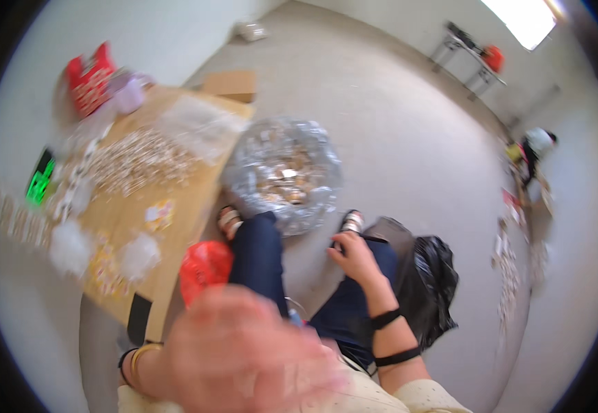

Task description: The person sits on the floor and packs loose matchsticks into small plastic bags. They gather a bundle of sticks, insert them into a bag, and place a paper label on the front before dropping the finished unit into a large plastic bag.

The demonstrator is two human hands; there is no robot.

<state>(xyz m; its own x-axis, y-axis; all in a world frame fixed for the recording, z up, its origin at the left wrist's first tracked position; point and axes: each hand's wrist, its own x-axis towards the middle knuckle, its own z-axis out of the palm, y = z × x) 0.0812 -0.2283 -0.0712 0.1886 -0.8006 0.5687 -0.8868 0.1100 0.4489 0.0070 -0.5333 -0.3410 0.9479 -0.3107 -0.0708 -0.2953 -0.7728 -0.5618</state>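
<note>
Packets (289, 180) already lie in the clear bag (242, 160); left of it, heaped small pieces (140, 162) are left loose on the counter (199, 201). Nearer me than the bag, my right grip (361, 260) rests partly open, apparently empty; my left grip (240, 351) is too blurred to tell.

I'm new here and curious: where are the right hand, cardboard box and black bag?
Right hand (358, 256): head view, back of hand.
Cardboard box (229, 85): head view, top.
Black bag (434, 277): head view, side.
</note>
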